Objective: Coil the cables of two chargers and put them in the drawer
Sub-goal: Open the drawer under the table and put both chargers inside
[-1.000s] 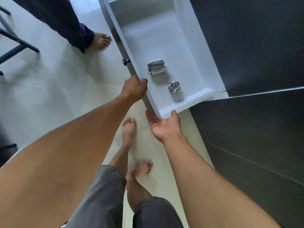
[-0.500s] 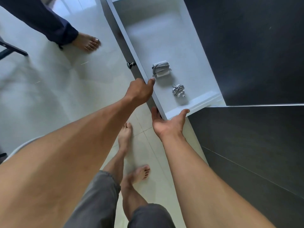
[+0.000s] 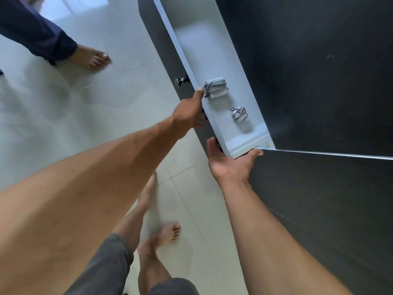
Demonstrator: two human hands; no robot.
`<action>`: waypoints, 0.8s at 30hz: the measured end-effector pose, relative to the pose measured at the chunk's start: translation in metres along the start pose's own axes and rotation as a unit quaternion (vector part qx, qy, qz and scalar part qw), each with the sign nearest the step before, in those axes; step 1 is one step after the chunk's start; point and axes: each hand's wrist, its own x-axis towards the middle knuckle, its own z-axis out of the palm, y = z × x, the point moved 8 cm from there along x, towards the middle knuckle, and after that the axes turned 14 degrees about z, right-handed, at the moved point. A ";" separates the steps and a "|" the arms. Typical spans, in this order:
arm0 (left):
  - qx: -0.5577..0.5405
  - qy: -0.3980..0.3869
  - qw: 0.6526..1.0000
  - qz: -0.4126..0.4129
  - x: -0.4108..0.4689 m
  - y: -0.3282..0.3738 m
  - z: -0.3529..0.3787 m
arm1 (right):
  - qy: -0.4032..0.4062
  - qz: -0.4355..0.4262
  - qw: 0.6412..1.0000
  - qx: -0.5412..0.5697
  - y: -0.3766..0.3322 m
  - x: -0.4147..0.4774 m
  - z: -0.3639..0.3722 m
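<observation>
Drawer [image 3: 184,52] sits further in under the dark surface [image 3: 319,60] than half a second ago, with less white floor exposed. Both chargers lie inside it, at the near end, apart from each other. Big charger [image 3: 215,88], a white brick with grey cable wound round it, is just past the thumb of the left grip [image 3: 188,112], on the inner side of the drawer front. Small charger [image 3: 239,114], a looser grey cable bundle, lies beyond and right of the left grip and above the right grip [image 3: 228,161], not touching the drawer walls.

Left grip holds the drawer front: thumb laid along the top rim, fingers curled against the dark outer face. Right grip is wide, palm up, fingers straight. Its fingertips touch the underside of the drawer's near corner, and its thumb reaches to where the drawer side meets the surface edge.

Metal knob [image 3: 179,81] sticks out of the drawer front, just above and left of the left grip. Dark cabinet front [image 3: 319,209] runs right of the right grip and forearm. Pale tiled floor [image 3: 95,124] spreads left of the left grip.

Person's own bare feet [image 3: 168,232] stand below both grips, grey shorts [image 3: 102,267] at the bottom edge. Second person's bare foot [image 3: 91,57] and dark blue trouser leg [image 3: 36,33] are far upper left of the left grip.
</observation>
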 end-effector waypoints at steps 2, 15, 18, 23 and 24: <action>-0.039 -0.013 0.999 -0.016 0.005 0.002 0.006 | -0.008 -0.003 1.000 0.005 -0.010 -0.001 0.003; -0.125 -0.160 0.977 -0.063 0.012 0.023 0.065 | -0.029 -0.073 0.992 0.100 -0.069 -0.002 0.016; -0.106 -0.176 0.977 -0.055 0.012 0.028 0.077 | -0.026 -0.089 0.988 0.126 -0.082 -0.004 0.017; -0.093 -0.183 0.977 -0.058 0.009 0.026 0.090 | -0.018 -0.105 0.974 0.201 -0.100 -0.009 0.021; -0.096 -0.183 0.977 -0.056 0.009 0.027 0.094 | -0.020 -0.106 0.971 0.215 -0.104 -0.010 0.022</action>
